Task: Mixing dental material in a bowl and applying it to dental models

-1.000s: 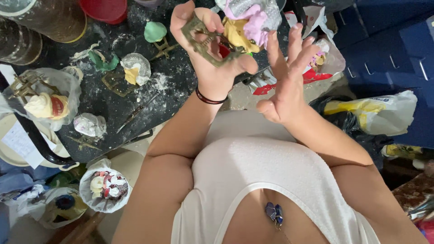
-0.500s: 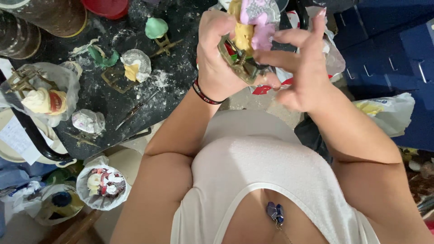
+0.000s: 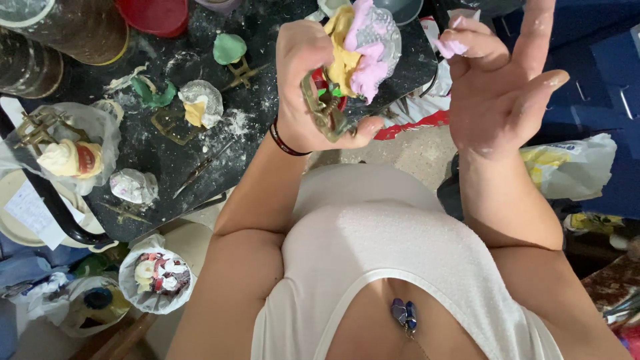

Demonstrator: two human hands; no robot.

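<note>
**Dusty black surface, one brass frame with a pink and yellow cast held up above it**

Seen from above: a black surface (image 3: 200, 143), speckled all over with white powder and crumbs. Along its far edge, a red bowl (image 3: 155, 13) and beside it a dark brown jar (image 3: 70, 30). Scattered across the middle: a green lump (image 3: 229, 48) on a small brass piece, a flat brass frame (image 3: 170, 123) lying empty, a yellowish cast in a clear wrap (image 3: 199, 105) just beside it. At the left edge, a plastic bag (image 3: 70, 150) with a cream and red model inside and a brass frame at its top. Below the edge of the surface, a small tub (image 3: 157, 277) filled with white and reddish scraps. To the right, a dark blue crate (image 3: 600, 73) and a crumpled white and yellow bag (image 3: 567, 167) on the floor.

Held up above the near edge of the surface, close to the chest: a brass hinged frame (image 3: 322, 110), dull gold and worn, carrying a yellow cast (image 3: 341, 57) topped with pink material (image 3: 370, 47), with a bit of red and green showing between metal and cast. Left hand (image 3: 317, 83) closed firmly round that frame, dark band at the wrist. Right hand (image 3: 503, 93) apart from it, spread wide, gripping nothing, white dust on the fingers and a smear of pink at one fingertip.
</note>
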